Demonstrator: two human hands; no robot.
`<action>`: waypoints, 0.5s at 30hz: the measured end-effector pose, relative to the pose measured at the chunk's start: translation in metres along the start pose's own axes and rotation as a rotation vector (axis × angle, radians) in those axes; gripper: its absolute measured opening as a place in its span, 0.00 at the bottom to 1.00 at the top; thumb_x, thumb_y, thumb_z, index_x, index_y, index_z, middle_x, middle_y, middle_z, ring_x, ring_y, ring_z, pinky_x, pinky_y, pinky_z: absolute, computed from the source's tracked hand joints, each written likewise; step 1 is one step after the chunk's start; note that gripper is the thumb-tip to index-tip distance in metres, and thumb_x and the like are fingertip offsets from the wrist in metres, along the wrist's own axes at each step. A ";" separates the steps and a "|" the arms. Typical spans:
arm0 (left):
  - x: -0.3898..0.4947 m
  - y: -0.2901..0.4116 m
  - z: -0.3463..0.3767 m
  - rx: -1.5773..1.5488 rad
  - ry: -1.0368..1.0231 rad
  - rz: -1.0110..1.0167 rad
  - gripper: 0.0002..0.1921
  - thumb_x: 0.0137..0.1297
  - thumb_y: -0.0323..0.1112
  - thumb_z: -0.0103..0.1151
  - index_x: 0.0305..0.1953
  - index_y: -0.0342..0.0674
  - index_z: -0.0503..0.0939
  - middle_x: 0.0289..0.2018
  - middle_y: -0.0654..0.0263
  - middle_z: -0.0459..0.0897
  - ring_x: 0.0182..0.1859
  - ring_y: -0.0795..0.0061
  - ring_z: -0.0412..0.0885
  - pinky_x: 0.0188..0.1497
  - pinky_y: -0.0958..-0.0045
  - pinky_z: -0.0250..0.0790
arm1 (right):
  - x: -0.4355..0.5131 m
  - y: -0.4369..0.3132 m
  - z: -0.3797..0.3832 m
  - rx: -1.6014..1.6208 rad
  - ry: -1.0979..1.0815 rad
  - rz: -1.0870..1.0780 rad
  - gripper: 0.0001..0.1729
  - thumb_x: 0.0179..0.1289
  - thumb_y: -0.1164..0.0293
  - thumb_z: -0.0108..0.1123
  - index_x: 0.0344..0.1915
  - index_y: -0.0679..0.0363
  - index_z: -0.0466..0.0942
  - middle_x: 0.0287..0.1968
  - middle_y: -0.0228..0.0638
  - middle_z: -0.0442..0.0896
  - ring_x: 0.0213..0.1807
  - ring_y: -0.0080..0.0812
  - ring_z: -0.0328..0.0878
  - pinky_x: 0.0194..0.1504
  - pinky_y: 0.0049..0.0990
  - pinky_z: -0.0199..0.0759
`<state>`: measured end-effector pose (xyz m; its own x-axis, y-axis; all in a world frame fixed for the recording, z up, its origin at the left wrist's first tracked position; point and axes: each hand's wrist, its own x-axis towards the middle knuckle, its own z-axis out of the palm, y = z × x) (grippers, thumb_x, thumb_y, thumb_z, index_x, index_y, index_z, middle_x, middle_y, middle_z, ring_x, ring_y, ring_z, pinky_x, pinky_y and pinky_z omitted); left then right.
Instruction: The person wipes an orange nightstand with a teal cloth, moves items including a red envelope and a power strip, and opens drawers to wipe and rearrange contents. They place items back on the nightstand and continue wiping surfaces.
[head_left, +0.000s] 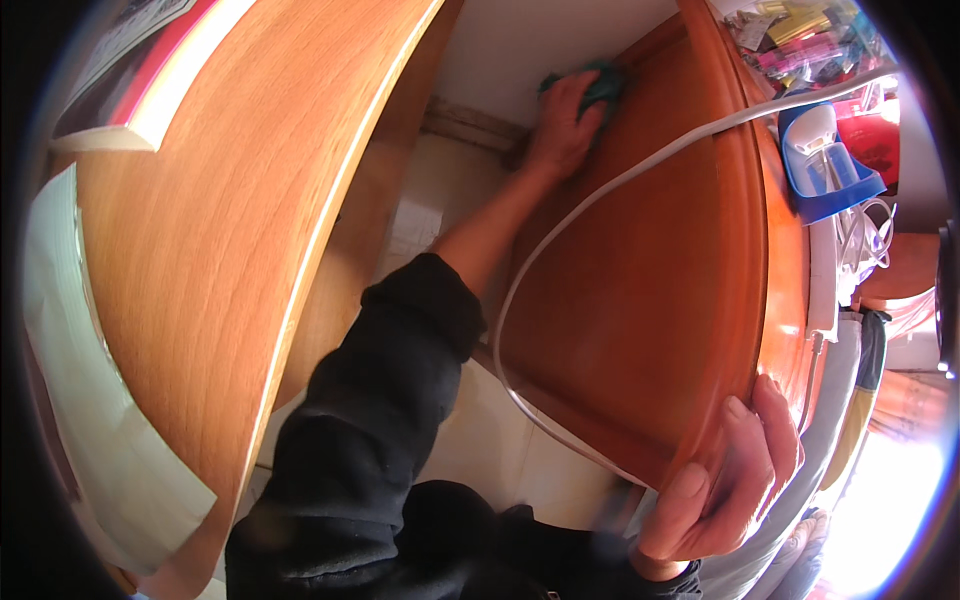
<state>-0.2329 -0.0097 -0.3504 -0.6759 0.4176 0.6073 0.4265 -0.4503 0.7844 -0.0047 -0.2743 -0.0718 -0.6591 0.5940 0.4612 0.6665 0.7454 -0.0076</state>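
Observation:
Reaching into the gap beside a reddish-brown wooden cabinet, my left hand presses a dark green cloth near the cabinet's far side edge and the white wall. The fingers partly cover the cloth. At the cabinet's near corner, my right hand grips the top edge, with the thumb on the side panel and the fingers over the top. A white cable hangs in a loop across the cabinet's side, between my two hands.
A light wooden desktop at left bears a thick book and a stack of paper. On the cabinet top are a blue plastic holder, a white power strip and small packaged items. Pale floor tiles show below.

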 end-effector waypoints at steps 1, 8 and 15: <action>-0.007 -0.012 0.000 -0.042 0.017 -0.033 0.23 0.75 0.41 0.53 0.64 0.33 0.72 0.62 0.44 0.74 0.66 0.44 0.70 0.69 0.53 0.63 | 0.000 -0.001 0.001 0.019 0.017 0.018 0.27 0.70 0.59 0.50 0.55 0.72 0.77 0.63 0.58 0.73 0.63 0.51 0.73 0.66 0.46 0.66; -0.068 -0.071 -0.027 0.218 -0.177 -0.511 0.23 0.74 0.41 0.51 0.61 0.30 0.75 0.56 0.43 0.80 0.60 0.44 0.78 0.64 0.52 0.69 | 0.005 -0.003 0.009 0.033 0.049 0.043 0.25 0.71 0.59 0.49 0.55 0.70 0.76 0.64 0.57 0.73 0.65 0.51 0.72 0.67 0.46 0.66; -0.018 0.032 -0.032 0.173 -0.295 -0.457 0.18 0.72 0.39 0.52 0.56 0.34 0.80 0.51 0.44 0.84 0.53 0.45 0.83 0.57 0.52 0.75 | 0.006 0.002 -0.002 -0.026 -0.036 -0.025 0.26 0.74 0.58 0.43 0.55 0.67 0.78 0.64 0.53 0.74 0.65 0.49 0.74 0.68 0.46 0.67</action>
<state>-0.2262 -0.0568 -0.3408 -0.6292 0.7532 0.1919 0.2394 -0.0470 0.9698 -0.0067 -0.2699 -0.0669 -0.6871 0.5864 0.4291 0.6587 0.7520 0.0271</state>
